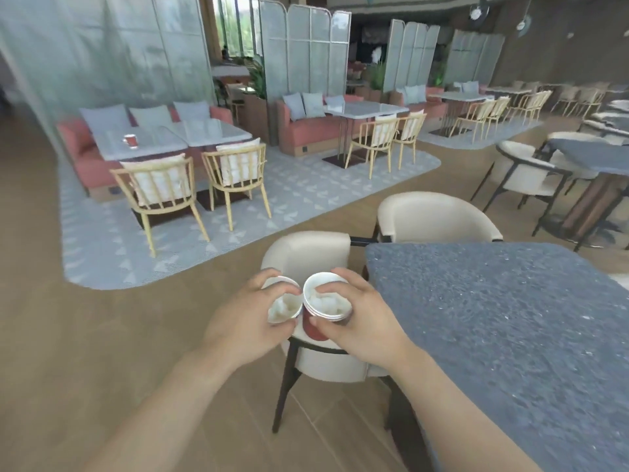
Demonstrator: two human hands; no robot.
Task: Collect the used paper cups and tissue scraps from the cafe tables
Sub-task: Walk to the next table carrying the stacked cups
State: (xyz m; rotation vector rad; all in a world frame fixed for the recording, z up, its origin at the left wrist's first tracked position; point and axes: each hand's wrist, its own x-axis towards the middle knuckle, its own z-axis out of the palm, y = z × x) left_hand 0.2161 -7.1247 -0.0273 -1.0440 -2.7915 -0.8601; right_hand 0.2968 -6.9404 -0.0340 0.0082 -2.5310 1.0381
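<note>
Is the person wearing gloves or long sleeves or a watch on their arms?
No. The left hand and right hand are bare: no gloves, and no rings that I can make out. The left forearm and right forearm are bare too, with no sleeve, watch or bracelet showing all the way down to the picture's bottom edge.

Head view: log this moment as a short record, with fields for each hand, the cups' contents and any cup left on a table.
left hand: grips left cup around its rim
right hand: grips right cup, red-walled, perhaps a nested stack
contents: crumpled tissue in both cups
relation: rims side by side, held above the cream chair
left to collect: far cup, red, upright on the pale table by the pink sofa
nearest table: grey table, to the right of the hands
</note>
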